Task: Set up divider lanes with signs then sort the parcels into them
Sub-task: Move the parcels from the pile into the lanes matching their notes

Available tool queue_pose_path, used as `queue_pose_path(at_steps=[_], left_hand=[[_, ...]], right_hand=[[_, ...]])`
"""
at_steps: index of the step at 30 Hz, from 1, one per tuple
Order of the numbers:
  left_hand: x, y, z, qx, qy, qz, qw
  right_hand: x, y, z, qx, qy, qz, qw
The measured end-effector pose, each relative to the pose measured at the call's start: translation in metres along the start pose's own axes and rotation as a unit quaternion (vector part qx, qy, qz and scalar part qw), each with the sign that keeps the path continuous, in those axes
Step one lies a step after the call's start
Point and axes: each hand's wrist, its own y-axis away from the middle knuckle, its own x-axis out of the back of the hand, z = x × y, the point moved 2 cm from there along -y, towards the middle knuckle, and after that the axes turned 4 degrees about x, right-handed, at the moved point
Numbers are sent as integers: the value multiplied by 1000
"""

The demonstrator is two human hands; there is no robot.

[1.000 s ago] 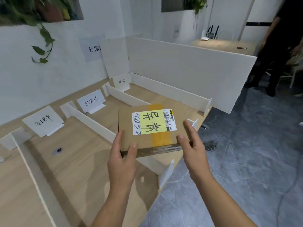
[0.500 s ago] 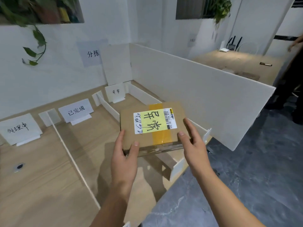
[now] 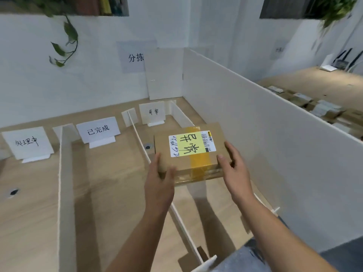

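While we hold the cardboard parcel [image 3: 188, 154] over the right-hand lane, both hands pinch it. Left hand [image 3: 159, 183] is on the near-left corner, thumb on the front edge. Right hand [image 3: 235, 173] is on the near-right corner, thumb on top, fingers down the side. A yellow note [image 3: 188, 145] with handwriting covers part of the barcode label [image 3: 208, 141].

Below is the wooden table [image 3: 110, 183], split by upright white boards: left divider [image 3: 64, 193], thin middle divider [image 3: 137, 132], low right divider [image 3: 180, 112] beside the tall partition [image 3: 255, 134]. A cable grommet [image 3: 13, 192] sits in the left lane.

We see one sign at each lane's far end: 处理中 sign [image 3: 27, 142], 已完成 sign [image 3: 98, 129] and 异常 sign [image 3: 152, 111], the last beyond the parcel.

On the white wall are a 分拣 sheet [image 3: 135, 57] and a hanging vine [image 3: 66, 42]. Past the partition are stacked parcels [image 3: 314, 108], a second table [image 3: 314, 81] and a router [image 3: 341, 62].
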Motion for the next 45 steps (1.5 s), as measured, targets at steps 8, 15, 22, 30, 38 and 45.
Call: queue_pose_path(at_steps=[8, 15, 22, 30, 38, 45], left_hand=[[-71, -103, -13, 93, 22, 63, 993], [-99, -209, -35, 121, -37, 159, 979], [-112, -296, -64, 127, -118, 178, 969], [-118, -361, -81, 124, -131, 174, 968], [-121, -397, -104, 129, -145, 178, 965], [-122, -409, -115, 129, -151, 177, 964]], right_hand=[[-45, -131, 37, -31, 25, -83, 996], [-127, -226, 82, -52, 12, -165, 985], [-195, -301, 129, -89, 7, -214, 973], [-243, -346, 151, -84, 29, -231, 969], [-269, -363, 165, -80, 28, -224, 971], [-282, -366, 181, -80, 5, -220, 972]])
